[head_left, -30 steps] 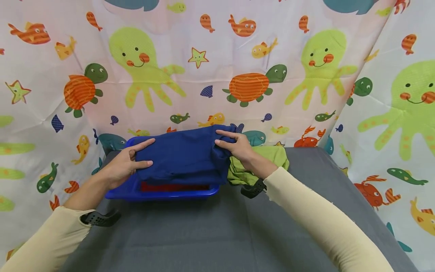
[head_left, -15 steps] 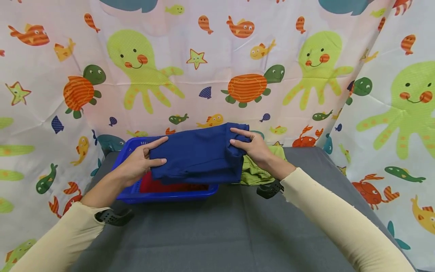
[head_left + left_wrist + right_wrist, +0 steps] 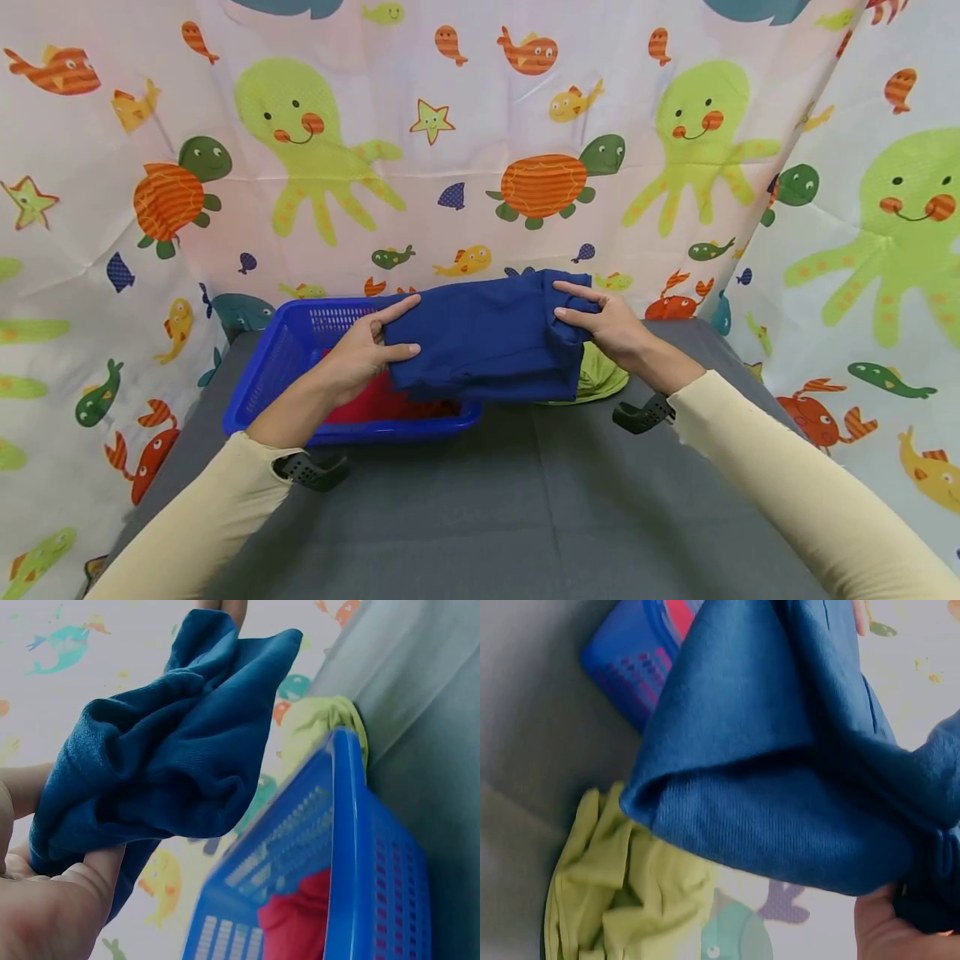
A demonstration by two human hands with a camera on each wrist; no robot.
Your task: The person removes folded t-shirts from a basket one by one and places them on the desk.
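A folded dark blue cloth [image 3: 487, 337] is stretched between my two hands, raised over the right part of a blue plastic basket [image 3: 258, 375]. My left hand [image 3: 352, 354] pinches its left end, thumb and index finger on the near face. At the other end my right hand [image 3: 618, 329] grips a bunched edge the same way. The left wrist view shows the cloth's loose folds [image 3: 165, 742] hanging from the fingers. Behind the cloth's right end lies a crumpled lime green cloth [image 3: 600, 375], partly hidden; more of the green cloth [image 3: 630, 892] shows in the right wrist view.
Inside the basket lies a red cloth [image 3: 375, 400]. Basket and green cloth rest on a grey-covered table [image 3: 480, 517]. A white curtain [image 3: 465, 108] printed with sea animals hangs behind and along both sides. Dark straps [image 3: 311, 471] circle both wrists.
Both hands have carried the blue cloth to the right, away from over the basket's left part. More of the basket and the red cloth now shows; the green cloth is more covered.
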